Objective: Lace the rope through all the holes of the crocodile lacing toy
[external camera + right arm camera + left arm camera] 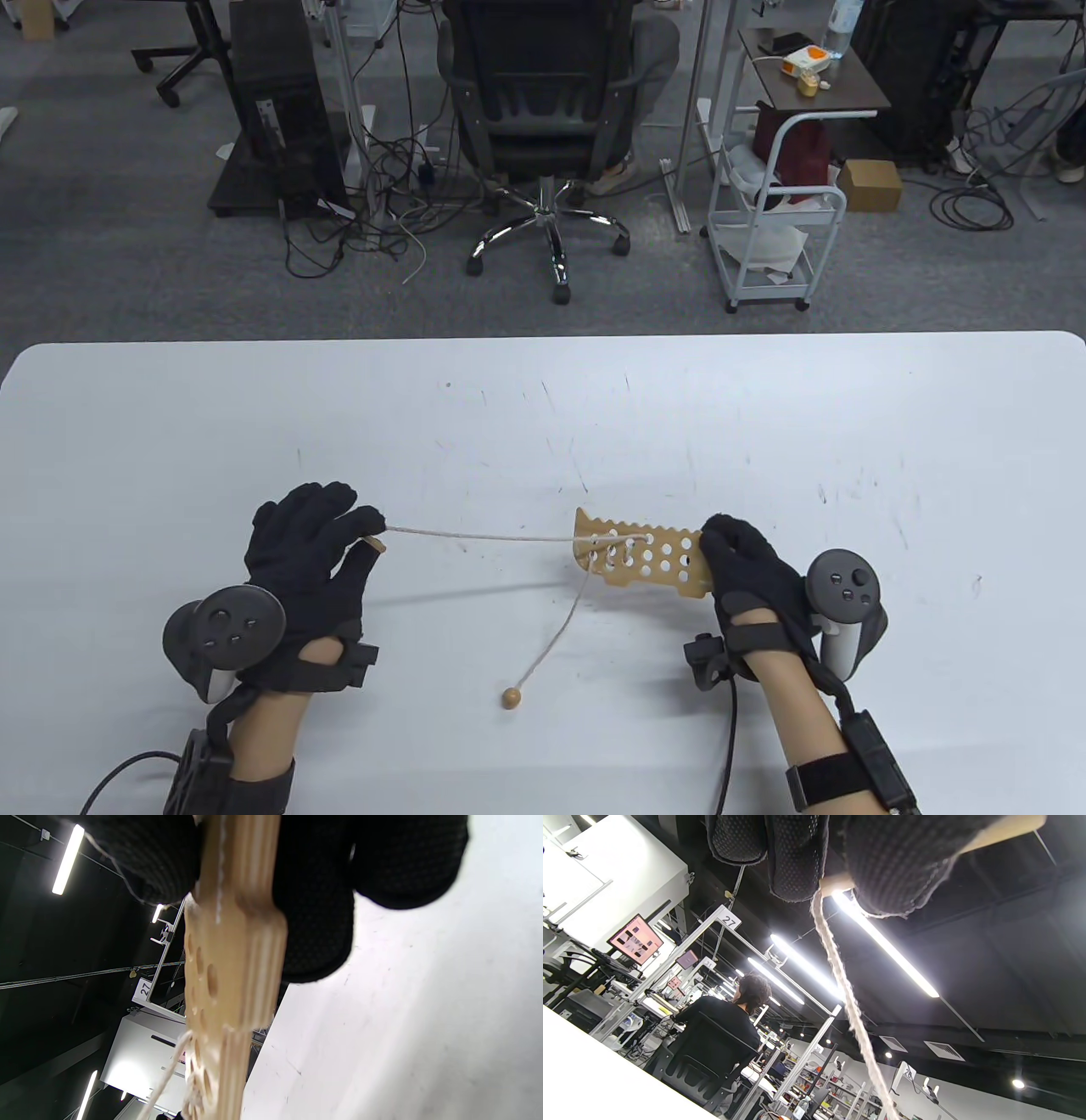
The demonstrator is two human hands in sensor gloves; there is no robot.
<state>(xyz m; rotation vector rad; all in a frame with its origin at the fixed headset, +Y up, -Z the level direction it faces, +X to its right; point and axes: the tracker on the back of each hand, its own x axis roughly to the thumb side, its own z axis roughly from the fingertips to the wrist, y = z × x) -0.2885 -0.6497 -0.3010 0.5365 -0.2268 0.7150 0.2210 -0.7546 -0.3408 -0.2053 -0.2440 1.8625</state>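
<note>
Two hands above worktop [543, 399]: left hand [310, 552] pinching rope [475, 535] tip, pulled taut; right hand [747, 564] gripping toy [640, 556] right end; bead [511, 698] resting nearer.

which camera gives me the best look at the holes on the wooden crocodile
The table view: the crocodile toy faces the camera, showing rope laced through holes at its left end, the rest empty. The right wrist view sees it edge-on, few holes visible. The left wrist view shows only rope.
</note>
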